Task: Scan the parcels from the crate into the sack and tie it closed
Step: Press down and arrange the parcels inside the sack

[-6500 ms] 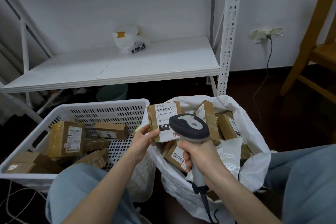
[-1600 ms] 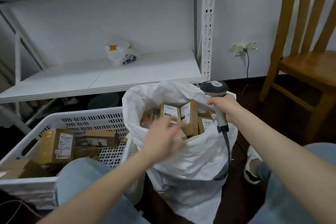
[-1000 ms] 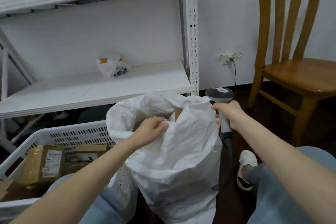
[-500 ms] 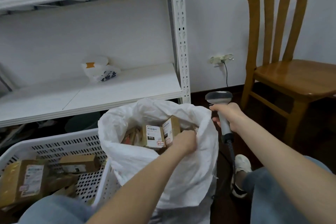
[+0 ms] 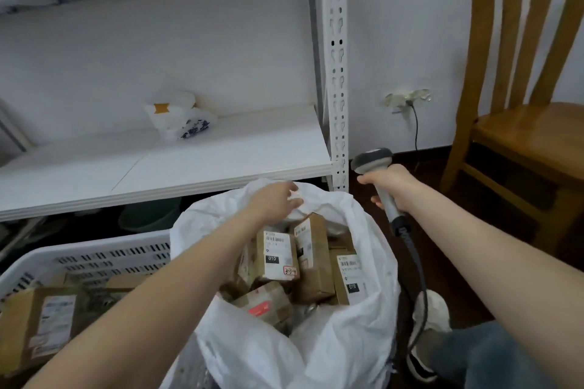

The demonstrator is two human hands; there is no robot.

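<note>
White woven sack (image 5: 331, 350), mouth open, standing on the floor below the front right corner of the lower shelf (image 5: 189, 161). Its left side lies against the right end of the white perforated crate (image 5: 94, 257).

Inside the sack, brown cardboard parcels (image 5: 278, 254) are packed to just under the rim, several upright with printed labels facing the camera (two labels show "010" in a black bar).

More cartons (image 5: 38, 325) lie in the crate, partly hidden behind the left forearm.

The left hand (image 5: 275, 202) reaches across the sack mouth to its far rim. The fingers are loosely bent on the white fabric, and it cannot be told whether this grip pinches the rim or merely rests on it.

The right hand (image 5: 392, 186) is held to the right of the sack, clear of it. Its grip is wrapped fully round the handle of a grey barcode scanner (image 5: 373, 159), head uppermost. The black scanner cable (image 5: 420, 278) runs down along the sack's right side.

Background:
- A white plastic bag (image 5: 180, 118) with blue print lies near the back edge of the shelf.
- A green bucket (image 5: 148, 218) sits under the shelf.
- A wooden chair (image 5: 531, 136) stands at the right by the wall.
- A wall socket (image 5: 407, 99) with a plugged lead is between the rack post and the chair.
- A white shoe (image 5: 433, 309) rests on the floor beside the sack.
</note>
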